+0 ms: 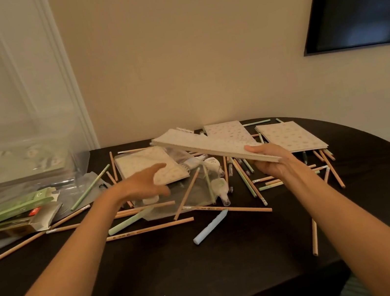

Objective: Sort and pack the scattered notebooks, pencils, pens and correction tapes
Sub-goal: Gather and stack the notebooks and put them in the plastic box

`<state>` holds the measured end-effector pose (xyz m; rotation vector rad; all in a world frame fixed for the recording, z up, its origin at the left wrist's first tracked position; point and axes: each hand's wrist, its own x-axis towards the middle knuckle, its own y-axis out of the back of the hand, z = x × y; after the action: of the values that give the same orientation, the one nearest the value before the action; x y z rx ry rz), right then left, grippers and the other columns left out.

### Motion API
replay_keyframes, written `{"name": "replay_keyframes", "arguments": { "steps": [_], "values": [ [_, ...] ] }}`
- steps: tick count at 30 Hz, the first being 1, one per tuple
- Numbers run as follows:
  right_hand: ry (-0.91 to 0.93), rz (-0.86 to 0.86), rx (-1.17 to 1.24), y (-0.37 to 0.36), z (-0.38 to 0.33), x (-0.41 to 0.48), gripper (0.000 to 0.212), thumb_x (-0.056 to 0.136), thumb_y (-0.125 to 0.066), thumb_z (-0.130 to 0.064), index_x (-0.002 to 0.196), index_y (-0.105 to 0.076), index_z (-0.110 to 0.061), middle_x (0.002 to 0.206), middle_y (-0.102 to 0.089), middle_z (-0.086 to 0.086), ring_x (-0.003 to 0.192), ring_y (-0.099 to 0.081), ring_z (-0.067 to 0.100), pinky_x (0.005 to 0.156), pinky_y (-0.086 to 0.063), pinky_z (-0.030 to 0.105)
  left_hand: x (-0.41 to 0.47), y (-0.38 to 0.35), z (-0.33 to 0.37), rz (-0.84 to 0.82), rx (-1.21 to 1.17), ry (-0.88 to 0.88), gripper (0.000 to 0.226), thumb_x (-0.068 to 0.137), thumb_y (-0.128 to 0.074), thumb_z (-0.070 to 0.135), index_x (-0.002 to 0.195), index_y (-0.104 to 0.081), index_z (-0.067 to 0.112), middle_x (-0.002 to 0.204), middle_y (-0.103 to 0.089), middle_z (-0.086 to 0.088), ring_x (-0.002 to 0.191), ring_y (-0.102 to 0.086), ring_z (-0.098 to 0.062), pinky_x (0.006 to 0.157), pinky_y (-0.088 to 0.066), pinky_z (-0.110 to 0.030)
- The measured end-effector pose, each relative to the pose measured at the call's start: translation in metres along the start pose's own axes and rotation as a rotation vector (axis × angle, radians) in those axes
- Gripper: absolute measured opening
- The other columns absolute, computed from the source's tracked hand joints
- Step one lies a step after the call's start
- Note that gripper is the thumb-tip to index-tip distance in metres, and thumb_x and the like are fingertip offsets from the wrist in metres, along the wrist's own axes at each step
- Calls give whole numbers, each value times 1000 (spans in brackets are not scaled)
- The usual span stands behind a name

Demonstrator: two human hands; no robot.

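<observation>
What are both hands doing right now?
Left hand: open, holding nothing.
Right hand: grips a raised notebook by its near edge.

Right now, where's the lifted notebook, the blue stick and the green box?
Lifted notebook (203, 142): head view, dotted cover.
Blue stick (211, 228): head view, its middle.
Green box (10, 209): head view, long side.

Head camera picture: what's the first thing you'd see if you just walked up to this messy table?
The dotted notebook, held tilted in the air by the right hand, stands out first. Beneath it, wooden pencils lie scattered across the dark table. The left hand reaches, fingers open, toward a second notebook lying flat.
</observation>
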<state>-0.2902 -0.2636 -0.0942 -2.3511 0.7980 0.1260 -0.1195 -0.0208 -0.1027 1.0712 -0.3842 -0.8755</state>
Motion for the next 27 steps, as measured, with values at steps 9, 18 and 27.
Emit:
{"name": "replay_keyframes", "arguments": {
  "steps": [9, 18, 27],
  "values": [
    [-97, 2, -592, -2, 0, -11, 33, 90, -53, -1, 122, -46, 2, 98, -63, 14, 65, -69, 19, 53, -55, 28, 11, 5, -10, 225, 374, 76, 22, 100, -27, 15, 94, -47, 8, 104, -55, -15, 84, -42, -18, 72, -38, -31],
    [221, 267, -266, -32, 31, -2, 50, 89, -45, 11, 135, -39, -8, 132, -51, 14, 110, -56, 29, 75, -52, 37, 12, 14, 0, 188, 453, 169, 25, 98, -36, 19, 102, -56, 5, 109, -57, -16, 92, -53, -25, 79, -41, -33],
    [326, 340, -357, -67, 71, 1, 46, 94, -41, 0, 136, -25, -8, 139, -41, 15, 122, -46, 28, 100, -44, 44, 7, 0, 12, 261, 773, 73, 24, 92, -46, 4, 115, -51, 6, 114, -54, -13, 103, -56, -27, 79, -43, -30]
  ]
}}
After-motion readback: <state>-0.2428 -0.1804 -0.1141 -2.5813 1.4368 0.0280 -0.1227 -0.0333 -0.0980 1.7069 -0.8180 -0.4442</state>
